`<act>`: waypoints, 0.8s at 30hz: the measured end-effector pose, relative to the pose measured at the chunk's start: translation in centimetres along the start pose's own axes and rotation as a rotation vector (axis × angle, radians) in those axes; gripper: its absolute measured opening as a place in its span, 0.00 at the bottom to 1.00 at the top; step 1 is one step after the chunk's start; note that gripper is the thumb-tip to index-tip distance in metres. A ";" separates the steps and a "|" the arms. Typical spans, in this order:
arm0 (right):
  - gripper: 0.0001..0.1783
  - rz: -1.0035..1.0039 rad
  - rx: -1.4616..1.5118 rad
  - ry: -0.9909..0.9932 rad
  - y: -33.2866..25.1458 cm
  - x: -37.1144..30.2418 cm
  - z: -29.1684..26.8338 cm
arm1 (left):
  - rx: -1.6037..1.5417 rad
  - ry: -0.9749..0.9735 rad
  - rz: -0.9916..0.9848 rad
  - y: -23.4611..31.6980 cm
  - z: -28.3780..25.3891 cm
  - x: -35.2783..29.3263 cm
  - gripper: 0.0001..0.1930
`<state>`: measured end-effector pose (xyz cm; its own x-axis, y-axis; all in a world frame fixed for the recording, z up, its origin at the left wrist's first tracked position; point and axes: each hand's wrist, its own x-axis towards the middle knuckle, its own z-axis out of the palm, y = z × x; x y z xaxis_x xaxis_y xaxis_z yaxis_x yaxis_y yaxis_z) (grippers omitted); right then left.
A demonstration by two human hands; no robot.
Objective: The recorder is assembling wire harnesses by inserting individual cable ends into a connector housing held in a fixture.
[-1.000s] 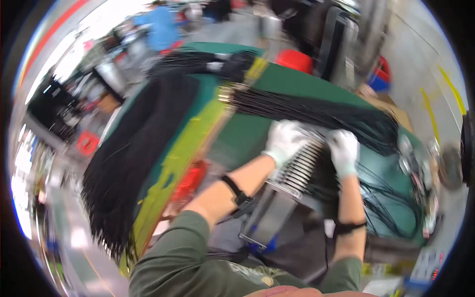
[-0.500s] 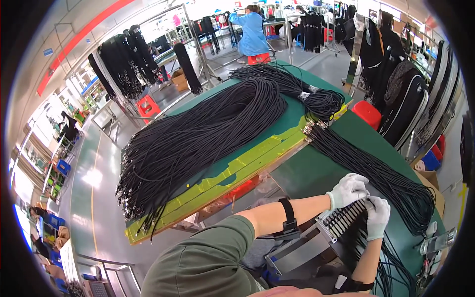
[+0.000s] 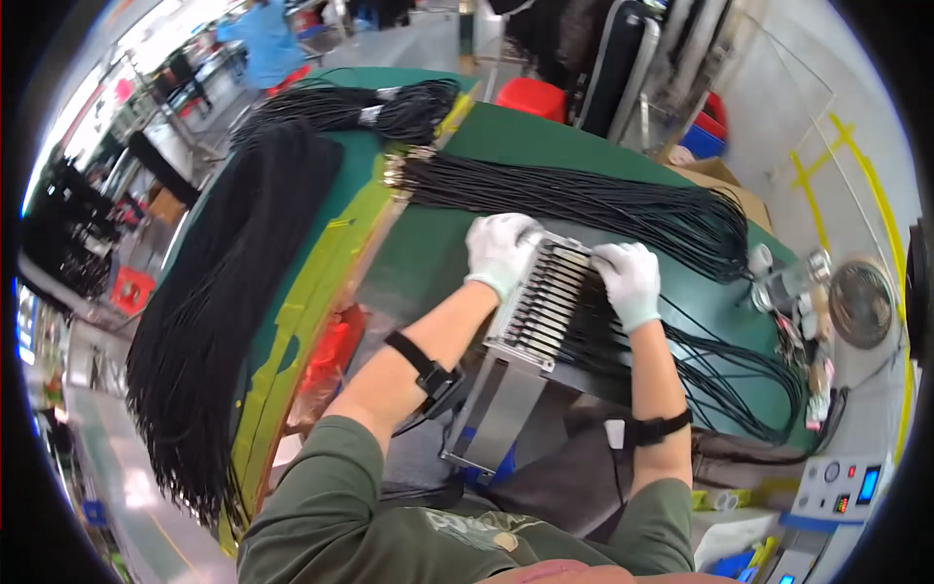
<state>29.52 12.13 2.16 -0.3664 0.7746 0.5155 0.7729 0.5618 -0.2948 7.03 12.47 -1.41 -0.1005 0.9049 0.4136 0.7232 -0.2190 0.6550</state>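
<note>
A metal fixture (image 3: 523, 350) holds a row of slim silvery cable ends (image 3: 550, 302) side by side in its slots. Black cables run from its right side, beneath my right wrist, and loop (image 3: 769, 409) across the table. My left hand (image 3: 499, 253), in a white glove, is closed at the fixture's far left corner; its fingertips are partly hidden. Also gloved in white, my right hand (image 3: 630, 282) pinches at the far right end of the row. What sits between its fingertips is too small to make out.
A long bundle of black cables (image 3: 584, 204) lies beyond my hands on the green table (image 3: 525, 136). Larger cable heaps (image 3: 233, 263) cover the left side. Glass jars (image 3: 778, 282) stand at the right, near a round fan (image 3: 861, 302) and a control box (image 3: 842, 487).
The view has swung right, bringing the fixture to the middle. My hands, formerly close together at the row, are now apart at the two sides of its far end.
</note>
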 end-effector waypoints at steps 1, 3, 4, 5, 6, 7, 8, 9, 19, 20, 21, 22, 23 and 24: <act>0.06 0.021 -0.022 0.002 0.4 0.0 0.5 | -0.021 -0.018 0.014 -0.3 0.1 -0.2 0.10; 0.06 0.039 -0.120 -0.065 1.6 -0.4 0.9 | 0.078 -0.057 -0.029 -0.4 0.9 -0.3 0.14; 0.06 0.048 -0.126 -0.067 1.8 -0.5 1.0 | 0.072 -0.066 -0.025 -0.6 1.3 -0.5 0.14; 0.06 0.049 -0.165 -0.072 2.0 -0.6 1.1 | 0.079 -0.079 -0.025 -0.8 1.5 -0.5 0.14; 0.06 0.047 -0.202 -0.078 2.1 -0.6 1.2 | 0.088 -0.091 -0.026 -1.0 1.6 -0.5 0.14; 0.06 0.044 -0.237 -0.085 2.1 -0.7 1.2 | 0.098 -0.102 -0.030 -0.9 1.6 -0.5 0.15; 0.06 0.046 -0.236 -0.087 2.0 -0.7 1.1 | 0.098 -0.105 -0.031 -0.7 1.6 -0.6 0.15; 0.06 0.048 -0.243 -0.091 1.9 -0.8 1.0 | 0.109 -0.121 -0.045 -0.6 1.6 -0.6 0.15; 0.08 0.026 -0.225 -0.142 0.9 -0.4 1.4 | 0.130 -0.163 -0.063 -0.8 1.3 -0.7 0.16; 0.08 0.029 -0.225 -0.143 0.8 -0.5 1.3 | 0.130 -0.166 -0.063 -0.9 1.3 -0.7 0.16; 0.10 0.006 -0.258 -0.173 0.6 -0.7 1.1 | 0.118 -0.149 -0.063 -0.9 1.4 -0.8 0.15; 0.12 -0.018 -0.290 -0.201 0.1 -0.7 0.7 | 0.107 -0.130 -0.063 -0.9 1.4 -0.8 0.14; 0.14 -0.042 -0.322 -0.230 -0.3 -0.8 0.5 | 0.095 -0.112 -0.063 -0.8 1.3 -0.8 0.13; 0.14 -0.042 -0.322 -0.229 -0.6 -1.0 0.8 | 0.096 -0.111 -0.062 -0.8 1.2 -0.9 0.13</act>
<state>28.99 11.19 1.20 -0.4795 0.8178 0.3182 0.8641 0.5032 0.0089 7.36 12.25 -3.03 -0.0748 0.9517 0.2979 0.7805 -0.1301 0.6115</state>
